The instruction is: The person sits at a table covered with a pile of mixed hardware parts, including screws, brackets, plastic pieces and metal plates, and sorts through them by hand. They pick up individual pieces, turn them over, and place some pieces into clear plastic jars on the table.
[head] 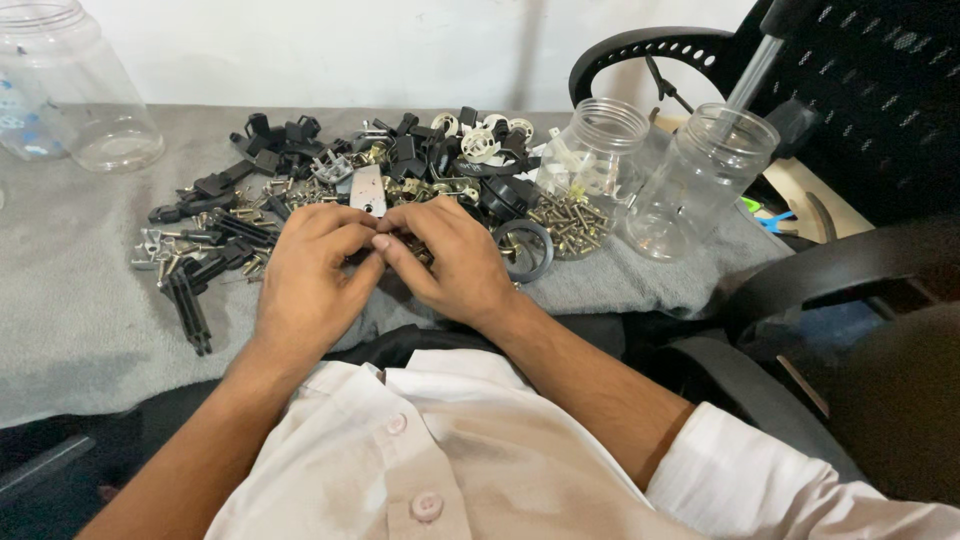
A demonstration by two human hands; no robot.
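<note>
Grey cloth [80, 320] covers the counter, and a heap of small hardware [400, 165] lies on it: black plastic clips, white plastic wheels, brass-coloured bits, one flat metal plate [367, 189].

Head view, landmark = that heap:
- left hand [310, 275] and right hand [450, 262] sit at the heap's near edge, fingertips meeting at centre, touching each other.
- both hands curled, pinching a small dark part [415, 250] between them; part mostly hidden by fingers, kind not readable.
- black ring [525, 250] just right of the right hand, at the heap's right fringe.
- pile of screws [572, 222] right of the heap, against the base of a clear plastic jar [598, 145], open top.
- second clear open jar [700, 180] further right, tilted, near the cloth's edge.
- large clear jar [70, 85] well left of the heap, far back corner.
- long black strips [188, 305] at the heap's left near side, beside the left wrist.
- black office chair [850, 150] beyond the jars, right of the counter.
- white buttoned shirt [440, 460] in the foreground.
</note>
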